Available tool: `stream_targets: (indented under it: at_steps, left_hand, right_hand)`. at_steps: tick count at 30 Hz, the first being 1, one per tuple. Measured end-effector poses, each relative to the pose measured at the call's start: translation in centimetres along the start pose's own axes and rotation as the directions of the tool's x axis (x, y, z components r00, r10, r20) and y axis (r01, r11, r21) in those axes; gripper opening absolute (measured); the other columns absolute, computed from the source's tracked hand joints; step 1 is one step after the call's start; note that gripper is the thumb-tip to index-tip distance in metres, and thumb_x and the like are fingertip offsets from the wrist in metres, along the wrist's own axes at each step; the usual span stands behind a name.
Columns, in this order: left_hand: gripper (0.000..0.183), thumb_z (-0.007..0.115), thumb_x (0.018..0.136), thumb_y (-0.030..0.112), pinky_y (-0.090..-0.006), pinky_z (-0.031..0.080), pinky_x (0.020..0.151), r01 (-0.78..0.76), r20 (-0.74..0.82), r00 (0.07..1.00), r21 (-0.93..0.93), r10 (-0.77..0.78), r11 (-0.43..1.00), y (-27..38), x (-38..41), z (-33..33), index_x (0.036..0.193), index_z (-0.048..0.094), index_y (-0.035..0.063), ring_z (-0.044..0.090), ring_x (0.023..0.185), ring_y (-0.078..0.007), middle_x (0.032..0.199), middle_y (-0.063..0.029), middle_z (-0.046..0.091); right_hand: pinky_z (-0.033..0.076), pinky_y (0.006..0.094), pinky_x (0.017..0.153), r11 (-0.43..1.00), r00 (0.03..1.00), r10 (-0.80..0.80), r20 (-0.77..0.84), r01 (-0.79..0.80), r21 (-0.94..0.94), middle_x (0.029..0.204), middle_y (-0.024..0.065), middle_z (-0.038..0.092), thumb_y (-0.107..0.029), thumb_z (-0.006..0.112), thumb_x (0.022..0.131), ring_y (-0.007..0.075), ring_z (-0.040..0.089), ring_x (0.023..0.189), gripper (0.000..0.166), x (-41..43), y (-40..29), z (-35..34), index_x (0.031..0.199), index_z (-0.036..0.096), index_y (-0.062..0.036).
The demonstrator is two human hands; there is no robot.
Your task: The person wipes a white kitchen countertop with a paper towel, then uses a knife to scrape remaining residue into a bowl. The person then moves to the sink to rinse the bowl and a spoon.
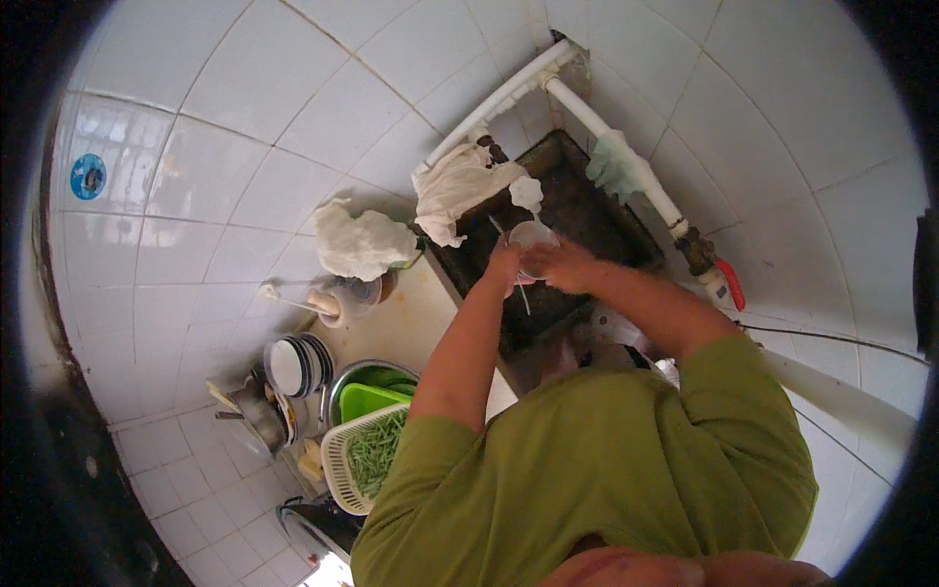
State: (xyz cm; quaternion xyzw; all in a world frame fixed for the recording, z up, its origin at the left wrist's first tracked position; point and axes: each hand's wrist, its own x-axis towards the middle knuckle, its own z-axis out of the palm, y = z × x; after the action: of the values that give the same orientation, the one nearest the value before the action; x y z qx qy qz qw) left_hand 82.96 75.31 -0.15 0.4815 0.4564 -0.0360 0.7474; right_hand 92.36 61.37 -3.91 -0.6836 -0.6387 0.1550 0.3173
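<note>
Over a dark sink (583, 213), both my hands are at a small whitish bowl or cup (534, 233). My left hand (505, 265) grips its left side. A thin pale stick-like thing (526, 299) shows below this hand, and another pale tip above it; whether they are one piece I cannot tell. My right hand (561, 265) lies across the bowl's near right side, its fingers partly at the opening and blurred. Just above the bowl is a tap end wrapped in white material (526, 194).
Cream cloth (462, 187) drapes the white pipe (506, 99) at the sink's far left. A red-handled valve (730, 285) is at right. On the left counter stand stacked bowls (297, 365), a metal basin (345, 374), a basket (337, 469) of cut green beans (375, 447) and a bundled white cloth (363, 238).
</note>
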Motion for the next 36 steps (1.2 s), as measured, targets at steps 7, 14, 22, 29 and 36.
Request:
stream_targets:
  at_steps: [7, 14, 22, 29, 36]
  left_hand:
    - [0.059, 0.04, 0.084, 0.015, -0.0458, 0.058, 0.073, -0.08, -0.067, 0.995, -0.017, 0.079, 0.997, 0.3, 0.9, 0.4, 0.142, 0.028, 0.0105, 0.056, 0.107, -0.0345, 0.129, -0.0181, 0.046]
    - [0.051, 0.039, 0.084, 0.011, -0.0376, 0.052, 0.078, -0.112, -0.203, 0.973, 0.011, 0.112, 0.994, 1.2, -1.1, 2.8, 0.135, 0.041, 0.0064, 0.057, 0.105, -0.0289, 0.12, -0.0163, 0.055]
    - [0.054, 0.037, 0.086, 0.011, -0.0476, 0.055, 0.078, -0.269, -0.165, 0.952, -0.06, 0.256, 0.961, 0.0, 0.3, 0.7, 0.14, 0.032, 0.0102, 0.057, 0.105, -0.0337, 0.129, -0.0162, 0.047]
    - [0.053, 0.036, 0.088, 0.009, -0.0445, 0.058, 0.075, -0.067, -0.043, 0.998, -0.476, 0.053, 0.877, -3.6, 2.4, -1.2, 0.14, 0.026, 0.009, 0.057, 0.108, -0.0349, 0.135, -0.0194, 0.039]
    - [0.036, 0.05, 0.096, 0.021, -0.0324, 0.048, 0.045, 0.135, 0.021, 0.99, -0.356, -0.136, 0.925, -4.7, 2.4, 1.2, 0.124, 0.045, 0.0001, 0.066, 0.083, -0.0333, 0.106, -0.0167, 0.061]
  right_hand:
    - [0.027, 0.0509, 0.108, 0.915, 0.897, 0.37, 0.243, -0.397, 0.072, 0.124, 0.0074, 0.058, -0.014, 0.058, 0.083, 0.0267, 0.052, 0.118, 0.031, 2.0, -1.6, 1.6, 0.114, 0.06, -0.0133]
    - [0.026, 0.0508, 0.109, 0.961, 0.993, 0.11, 0.045, -0.094, -0.26, 0.119, 0.0124, 0.06, -0.016, 0.057, 0.084, 0.0317, 0.049, 0.12, 0.036, -0.3, 0.9, 0.6, 0.12, 0.056, -0.0136]
    - [0.02, 0.053, 0.112, 0.98, 0.935, 0.188, 0.3, -0.199, 0.007, 0.131, 0.0099, 0.053, -0.019, 0.058, 0.085, 0.0352, 0.037, 0.131, 0.048, 1.6, -2.8, -2.3, 0.131, 0.048, -0.0141]
    - [0.015, 0.0475, 0.114, 0.816, 0.813, 0.577, -0.072, -0.569, 0.104, 0.14, 0.0214, 0.041, -0.022, 0.057, 0.086, 0.0379, 0.016, 0.141, 0.064, 1.2, -1.1, -2.8, 0.142, 0.032, -0.0046]
    - [0.041, 0.0424, 0.098, 0.583, 0.678, 0.734, 0.043, -0.661, 0.472, 0.128, 0.029, 0.05, -0.013, 0.05, 0.084, 0.0417, 0.05, 0.117, 0.056, 2.1, 0.5, -1.8, 0.136, 0.037, 0.003]
